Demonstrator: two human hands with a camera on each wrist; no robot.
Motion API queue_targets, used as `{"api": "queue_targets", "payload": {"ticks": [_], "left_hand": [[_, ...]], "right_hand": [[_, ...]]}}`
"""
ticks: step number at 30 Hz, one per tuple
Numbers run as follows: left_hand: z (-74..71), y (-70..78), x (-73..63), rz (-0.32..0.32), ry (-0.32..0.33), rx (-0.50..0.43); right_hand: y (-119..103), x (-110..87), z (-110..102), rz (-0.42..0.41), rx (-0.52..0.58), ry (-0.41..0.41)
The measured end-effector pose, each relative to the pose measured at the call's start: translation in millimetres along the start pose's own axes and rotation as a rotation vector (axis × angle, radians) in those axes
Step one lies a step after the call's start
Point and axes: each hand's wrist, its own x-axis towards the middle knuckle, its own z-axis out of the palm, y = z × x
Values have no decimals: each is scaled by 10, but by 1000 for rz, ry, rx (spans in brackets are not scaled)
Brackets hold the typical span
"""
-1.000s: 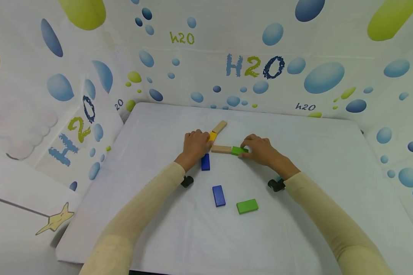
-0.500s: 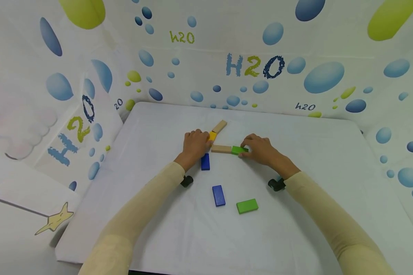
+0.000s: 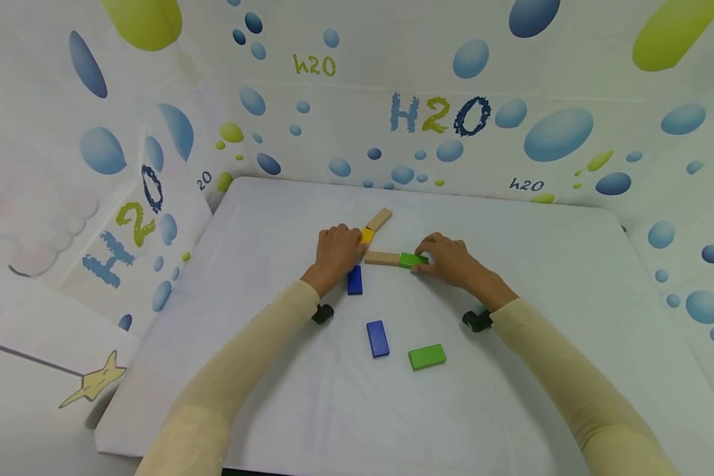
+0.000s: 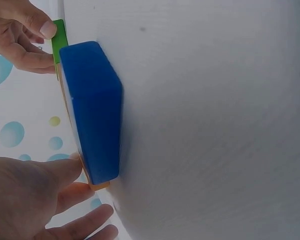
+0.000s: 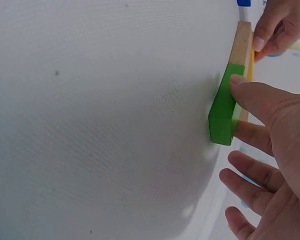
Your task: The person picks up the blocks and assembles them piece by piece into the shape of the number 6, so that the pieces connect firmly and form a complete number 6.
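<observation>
Left hand (image 3: 336, 250): pinching yellow block (image 3: 367, 235)
Right hand (image 3: 449, 258): pinching green block (image 3: 408, 260), yellow's four o'clock
Alignment: apparently underway; next, likely release

You hold the green block (image 5: 224, 102) end to end with a bare wooden block (image 3: 383, 258); the yellow block (image 3: 367, 235) lies slanted, partly hidden.

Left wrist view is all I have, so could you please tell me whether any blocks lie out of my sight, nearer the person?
Observer: Yes, a second blue block and a loose green block.
Operator: Thank you; does anything lie beyond the left hand?
Observer: A wooden block, slanting away past the yellow block.
Operator: And behind the blue block in my view?
Observer: Another wooden block, end to end with the held green block.
</observation>
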Motion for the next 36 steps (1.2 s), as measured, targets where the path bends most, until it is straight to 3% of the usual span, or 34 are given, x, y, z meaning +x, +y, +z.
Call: {"api": "queue_targets", "payload": {"ticks": [10, 21, 28, 36], "left_hand": [[-14, -19, -20, 7, 3, -7], [-2, -11, -14, 11, -6, 9], [9, 4, -17, 9, -10, 6], [2, 3, -18, 5, -2, 4]], "right_hand": [[223, -164, -89, 50, 15, -15], [478, -812, -263, 149, 34, -8], [487, -1267, -388, 314, 8, -68], [344, -1484, -274, 443, 85, -90]]}}
